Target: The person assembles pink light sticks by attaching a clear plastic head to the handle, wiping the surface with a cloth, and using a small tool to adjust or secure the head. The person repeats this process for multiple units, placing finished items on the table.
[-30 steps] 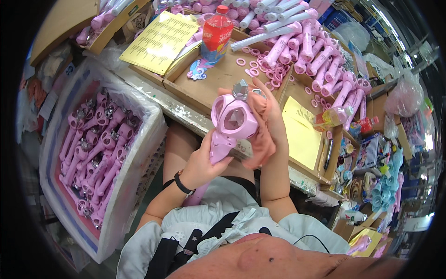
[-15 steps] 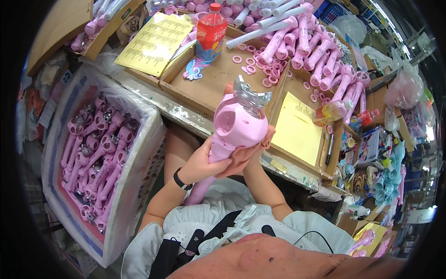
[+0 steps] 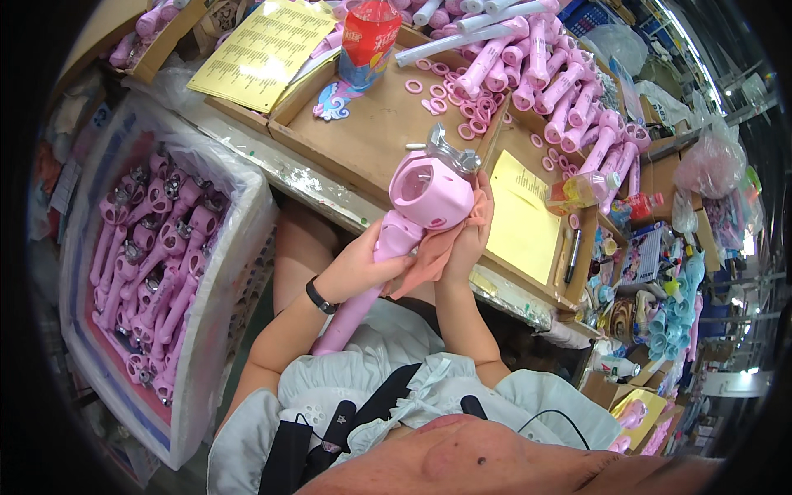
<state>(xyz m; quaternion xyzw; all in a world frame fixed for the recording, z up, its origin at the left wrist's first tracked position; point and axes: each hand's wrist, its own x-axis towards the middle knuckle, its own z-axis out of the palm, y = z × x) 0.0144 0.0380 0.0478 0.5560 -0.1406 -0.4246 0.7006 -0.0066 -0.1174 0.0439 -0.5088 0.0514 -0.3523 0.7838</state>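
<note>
In front of my chest is a pink toy wand [image 3: 445, 208] with a hollow round head and a silver crown [image 3: 452, 148] on top. My left hand [image 3: 356, 266] is wrapped round its neck, and the handle slants down toward my lap. An orange-pink cloth [image 3: 431, 262] hangs bunched beneath the wand's head. Closed on this cloth, my right hand [image 3: 469, 247] presses it to the right side of the head; some of its fingers are hidden behind the wand.
At the left stands a plastic-lined crate [image 3: 216, 305] of similar wands [image 3: 157, 256]. Cardboard trays on the bench hold a red-capped drink bottle [image 3: 369, 45], pink rings [image 3: 474, 111], pink handles [image 3: 569, 82], yellow sheets [image 3: 521, 223] and a pen [image 3: 573, 257]. Turquoise parts [image 3: 676, 305] lie farther right.
The wand has turned slightly in my hands, and its crown now tilts differently. More of the cloth and my right hand shows at the head's right side. The whole view has shifted a little.
</note>
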